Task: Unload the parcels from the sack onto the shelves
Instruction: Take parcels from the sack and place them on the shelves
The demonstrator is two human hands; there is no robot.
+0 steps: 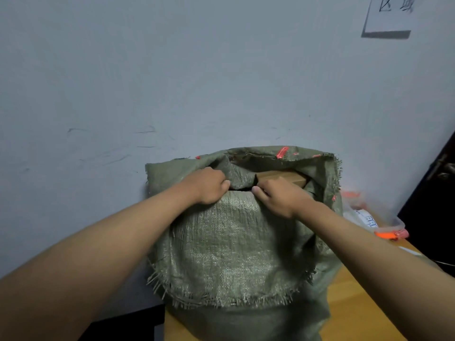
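Head view: the green woven sack (236, 242) fills the lower middle of the frame, standing on a wooden surface (354, 301) against a pale wall (172, 70). Its mouth is rolled down, with a frayed edge hanging across the front near the bottom of the frame and red markings along the far rim. Both bare arms reach in from the lower corners. The left hand (209, 185), just left of centre, has its fingers curled round the near fold of the sack's rim, gripping the cloth. The right hand (280, 195), just right of centre, sits close beside it, thumb pointing left along the rim and fingers dipping over the edge into the opening; whether that grip holds the cloth or the parcel cannot be told. Inside the mouth, right behind the right hand, a brown cardboard parcel (283, 178) shows its top edge, still in the sack. At the right edge of the frame, a clear plastic bag (371, 217) with orange parts lies on the surface beside the sack. A white paper sign (391, 16) hangs on the wall at the upper right.
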